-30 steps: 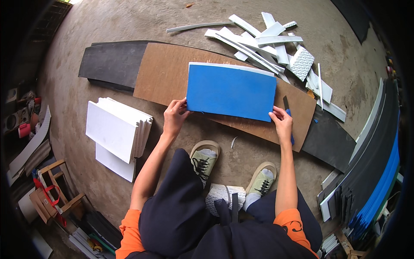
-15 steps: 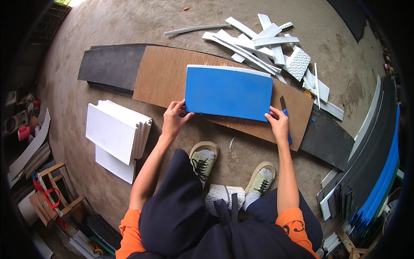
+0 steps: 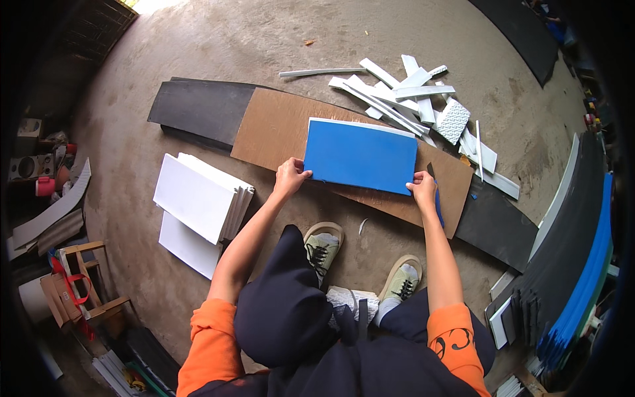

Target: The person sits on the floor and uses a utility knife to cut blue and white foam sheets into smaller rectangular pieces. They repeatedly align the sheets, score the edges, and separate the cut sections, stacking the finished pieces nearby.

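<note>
Orange sleeves [image 3: 213, 341], dark trousers [image 3: 284, 304], pale green laced shoes [image 3: 322, 250]

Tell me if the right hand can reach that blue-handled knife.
Likely yes: the knife lies on the brown board beside the right hand, with nothing seen on top. That hand holds the blue sheet near a corner, so it must probably let go first.
</note>
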Demonstrator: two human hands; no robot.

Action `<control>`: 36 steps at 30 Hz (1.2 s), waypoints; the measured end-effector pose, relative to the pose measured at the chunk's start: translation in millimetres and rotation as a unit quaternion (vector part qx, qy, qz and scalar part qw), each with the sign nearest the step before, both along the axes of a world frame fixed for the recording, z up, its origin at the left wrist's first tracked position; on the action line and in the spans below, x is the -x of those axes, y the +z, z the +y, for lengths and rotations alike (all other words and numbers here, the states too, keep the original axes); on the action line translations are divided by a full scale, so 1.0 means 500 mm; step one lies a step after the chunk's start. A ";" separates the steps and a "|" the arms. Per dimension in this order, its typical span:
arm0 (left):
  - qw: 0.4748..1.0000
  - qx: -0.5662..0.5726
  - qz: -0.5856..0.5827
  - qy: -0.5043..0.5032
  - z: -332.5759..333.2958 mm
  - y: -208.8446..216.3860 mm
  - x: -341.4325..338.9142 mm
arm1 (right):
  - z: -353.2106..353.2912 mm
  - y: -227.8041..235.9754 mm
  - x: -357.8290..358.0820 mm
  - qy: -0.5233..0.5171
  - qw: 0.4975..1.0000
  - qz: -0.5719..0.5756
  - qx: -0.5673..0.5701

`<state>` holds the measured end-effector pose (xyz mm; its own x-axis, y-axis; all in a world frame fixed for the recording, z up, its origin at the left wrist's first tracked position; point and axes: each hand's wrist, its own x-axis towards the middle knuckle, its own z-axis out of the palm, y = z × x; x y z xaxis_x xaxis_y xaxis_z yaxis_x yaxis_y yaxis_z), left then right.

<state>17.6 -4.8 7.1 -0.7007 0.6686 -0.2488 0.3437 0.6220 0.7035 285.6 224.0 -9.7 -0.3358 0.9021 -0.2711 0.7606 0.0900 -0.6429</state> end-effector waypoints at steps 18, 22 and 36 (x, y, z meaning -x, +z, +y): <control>0.819 -0.297 -0.465 0.156 0.016 0.069 -0.067 | -0.001 0.034 -0.034 -0.085 0.941 0.129 0.300; 0.793 -0.315 -0.496 0.162 0.013 0.157 -0.018 | -0.010 0.203 -0.028 -0.049 0.808 0.343 0.477; 0.818 -0.385 -0.412 0.116 0.144 0.493 -0.148 | -0.198 0.504 0.066 -0.058 0.763 0.574 0.290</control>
